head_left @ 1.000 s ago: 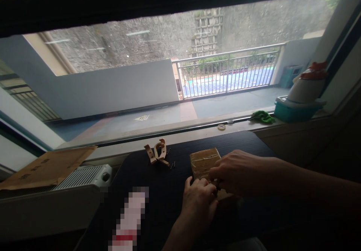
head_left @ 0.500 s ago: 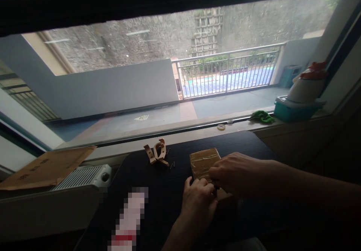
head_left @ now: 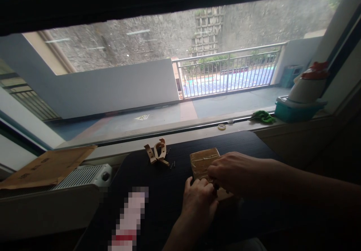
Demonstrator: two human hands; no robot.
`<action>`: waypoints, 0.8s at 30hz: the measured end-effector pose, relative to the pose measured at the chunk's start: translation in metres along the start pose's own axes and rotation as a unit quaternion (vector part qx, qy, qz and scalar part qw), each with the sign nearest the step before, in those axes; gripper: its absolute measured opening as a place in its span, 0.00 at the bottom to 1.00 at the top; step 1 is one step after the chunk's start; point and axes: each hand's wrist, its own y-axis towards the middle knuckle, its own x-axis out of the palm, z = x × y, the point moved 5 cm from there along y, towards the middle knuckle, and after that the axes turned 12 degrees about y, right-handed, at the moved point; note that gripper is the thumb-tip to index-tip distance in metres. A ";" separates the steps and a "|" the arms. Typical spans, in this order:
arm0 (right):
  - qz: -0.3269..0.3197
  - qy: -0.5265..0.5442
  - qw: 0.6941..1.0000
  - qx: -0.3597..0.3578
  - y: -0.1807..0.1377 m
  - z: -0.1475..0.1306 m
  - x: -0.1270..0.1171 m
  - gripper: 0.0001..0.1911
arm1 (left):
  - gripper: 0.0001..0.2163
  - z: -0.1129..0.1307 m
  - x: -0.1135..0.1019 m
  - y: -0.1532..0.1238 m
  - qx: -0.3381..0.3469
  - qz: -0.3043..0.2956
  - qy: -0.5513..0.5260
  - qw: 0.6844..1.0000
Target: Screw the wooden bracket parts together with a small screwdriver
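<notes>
A brown box (head_left: pixel 201 158) wrapped in clear tape sits on the dark table. My left hand (head_left: pixel 199 198) lies at its near side, fingers bent and pressed together. From the right, my right hand (head_left: pixel 233 170) reaches over the box with its fingers closed in a pinch. Between the two hands shows a small dark thing, too dim to name. Both sets of fingertips are mostly hidden. A pale flat piece (head_left: pixel 224 194) sticks out below my right hand. Farther left on the table are curved wooden pieces (head_left: pixel 158 153) with holes and a few thin screws (head_left: pixel 173 165).
Behind the dark table (head_left: pixel 160 198) runs a window sill with a tape roll (head_left: pixel 221 127), a green cloth (head_left: pixel 262 117) and a teal box (head_left: pixel 296 110). A brown envelope (head_left: pixel 50 166) lies on the radiator (head_left: pixel 84 175). A blurred pinkish strip (head_left: pixel 128 217) is at the lower left.
My right hand has turned slightly at the fingers. My left hand stays at nearly the same spot, and the box and wooden pieces have not moved on the table.
</notes>
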 end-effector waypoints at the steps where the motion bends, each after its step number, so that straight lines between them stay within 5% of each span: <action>1: 0.000 0.002 1.000 0.002 -0.001 0.000 0.000 0.05 | 0.04 0.000 0.000 0.000 0.000 -0.001 0.002 1.000; 13: -0.031 -0.020 0.999 -0.027 -0.004 -0.009 -0.009 0.05 | 0.06 0.003 -0.003 -0.001 -0.008 -0.006 0.009 1.000; 24: 0.015 -0.023 1.000 0.013 0.000 0.003 -0.003 0.05 | 0.07 0.004 -0.005 -0.001 -0.007 -0.015 0.025 1.000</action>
